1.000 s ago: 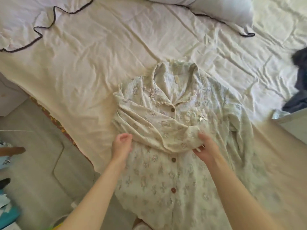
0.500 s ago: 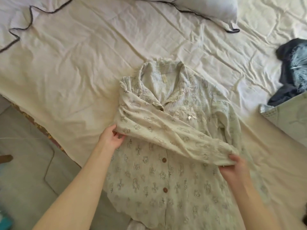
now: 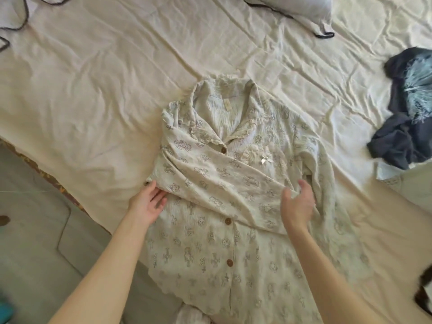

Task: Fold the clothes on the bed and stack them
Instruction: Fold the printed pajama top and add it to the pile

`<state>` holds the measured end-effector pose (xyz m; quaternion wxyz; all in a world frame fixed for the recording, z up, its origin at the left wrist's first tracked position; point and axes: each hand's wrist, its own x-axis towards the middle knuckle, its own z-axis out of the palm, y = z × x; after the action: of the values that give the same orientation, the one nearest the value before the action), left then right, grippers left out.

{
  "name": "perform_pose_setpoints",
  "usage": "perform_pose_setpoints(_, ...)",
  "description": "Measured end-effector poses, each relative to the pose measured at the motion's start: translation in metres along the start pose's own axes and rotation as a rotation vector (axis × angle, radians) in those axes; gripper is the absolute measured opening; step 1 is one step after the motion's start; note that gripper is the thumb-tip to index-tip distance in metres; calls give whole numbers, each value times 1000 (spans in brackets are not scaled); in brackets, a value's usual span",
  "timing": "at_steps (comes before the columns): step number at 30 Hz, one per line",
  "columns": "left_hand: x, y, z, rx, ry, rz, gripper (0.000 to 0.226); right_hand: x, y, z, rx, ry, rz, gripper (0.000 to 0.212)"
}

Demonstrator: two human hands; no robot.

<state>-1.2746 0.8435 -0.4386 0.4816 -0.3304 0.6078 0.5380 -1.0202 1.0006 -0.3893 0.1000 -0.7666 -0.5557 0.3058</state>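
Note:
A cream, flower-printed pajama shirt [image 3: 205, 249] with brown buttons lies face up on the bed, collar toward the far side. Its left sleeve [image 3: 222, 181] is folded across the chest, running down to the right. My left hand [image 3: 149, 202] rests palm up at the shirt's left edge, fingers touching the fold of the sleeve. My right hand [image 3: 297, 204] hovers with fingers spread and relaxed over the sleeve's cuff end, holding nothing. The shirt's right sleeve [image 3: 325, 174] lies bunched along the right side.
The cream bed sheet [image 3: 105, 101] is wrinkled. A dark blue garment [image 3: 406, 118] lies crumpled at the right edge. A white pillow with dark trim [image 3: 301, 10] sits at the top. The bed's edge runs diagonally at the lower left, with grey floor [image 3: 30, 249] beyond.
My right hand carried the left sleeve's cuff across the chest to the right, laid it down and let go. My left hand stayed at the shirt's left edge.

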Motion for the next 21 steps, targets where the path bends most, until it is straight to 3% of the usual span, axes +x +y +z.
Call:
perform_pose_setpoints(3, -2, -7, -1, 57, 58, 79, 6, -1, -59, 46, -55, -270, -373, 34)
perform_pose_setpoints(6, -2, -14, -2, 77, 84, 150, 5, -6, -119, 99, -226, -465, -710, 37)
perform_pose_setpoints(8, 0, -14, -3, 68, 78, 157, 5, -8, -153, 131, -333, -522, -802, 43)
perform_pose_setpoints(12, 2, -10, -10, 38, 57, 157, 6, -3, -194, 166, -484, -693, -747, 38)
perform_pose_setpoints(14, 2, -12, -15, 43, 37, 159, 7, 2, -205, 173, -299, -774, -640, 38)
perform_pose_setpoints(17, 1, -12, -17, 17, 6, 172, 9, 14, -208, 172, 121, -763, -363, 18)
perform_pose_setpoints(21, 3, -10, -15, -33, 20, 144, 10, 22, -191, 178, 291, -867, -77, 9)
